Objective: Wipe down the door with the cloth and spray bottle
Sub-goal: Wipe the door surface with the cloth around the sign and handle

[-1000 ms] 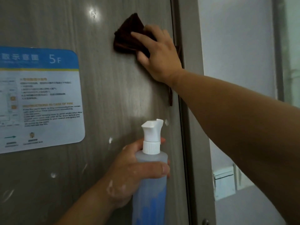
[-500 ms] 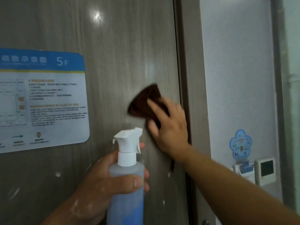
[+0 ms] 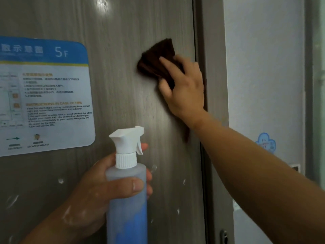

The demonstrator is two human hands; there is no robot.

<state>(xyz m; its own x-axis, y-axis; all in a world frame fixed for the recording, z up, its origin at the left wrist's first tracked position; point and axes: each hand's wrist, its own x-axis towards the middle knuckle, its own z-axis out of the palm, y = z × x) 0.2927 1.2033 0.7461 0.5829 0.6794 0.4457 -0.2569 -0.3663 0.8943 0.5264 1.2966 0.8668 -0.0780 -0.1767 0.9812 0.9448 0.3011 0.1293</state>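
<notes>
Right hand (image 3: 184,88): fingers straight and spread, pressing dark brown cloth (image 3: 156,57) flat on grey door (image 3: 123,95), close to its right edge. Left hand (image 3: 95,196), below and left of the right hand: fingers and thumb curled round spray bottle (image 3: 126,199), held upright. Bottle translucent, blue liquid inside; exact level unclear. Evacuation notice (image 3: 49,95) is left of both hands.
</notes>
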